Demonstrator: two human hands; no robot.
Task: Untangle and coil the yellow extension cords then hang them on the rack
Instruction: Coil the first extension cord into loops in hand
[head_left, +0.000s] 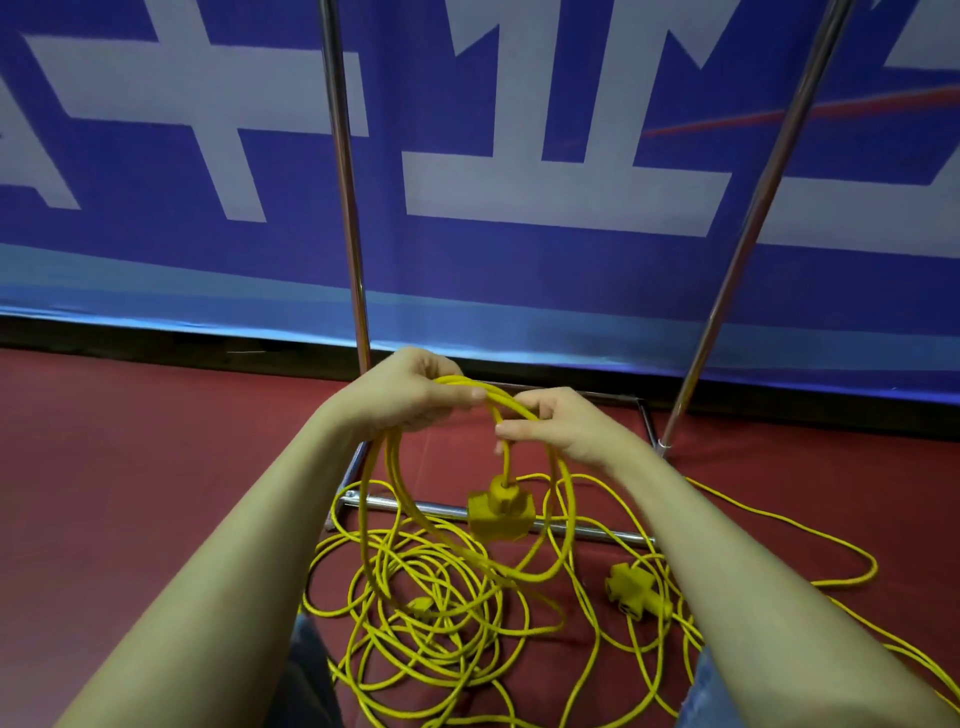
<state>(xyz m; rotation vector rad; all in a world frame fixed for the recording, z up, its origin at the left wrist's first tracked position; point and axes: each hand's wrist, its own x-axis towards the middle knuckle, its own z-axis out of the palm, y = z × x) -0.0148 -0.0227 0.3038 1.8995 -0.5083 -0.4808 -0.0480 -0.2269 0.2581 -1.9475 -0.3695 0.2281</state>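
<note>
Mid-frame, the left hand (410, 395) and right hand (558, 423) hold a coil (467, 519) before the rack (345, 182). Below it, tangled cords (431, 613) lie on the floor (156, 441); a socket block (636, 590) lies lower right.

Yellow cords (441, 613) are mostly a loose tangled pile on the red floor. A few loops (556, 519) hang gathered up top, a chunky yellow socket block (500, 512) dangling inside. Second block (636, 590) lies right. Chrome rack (345, 208) stands behind.
</note>
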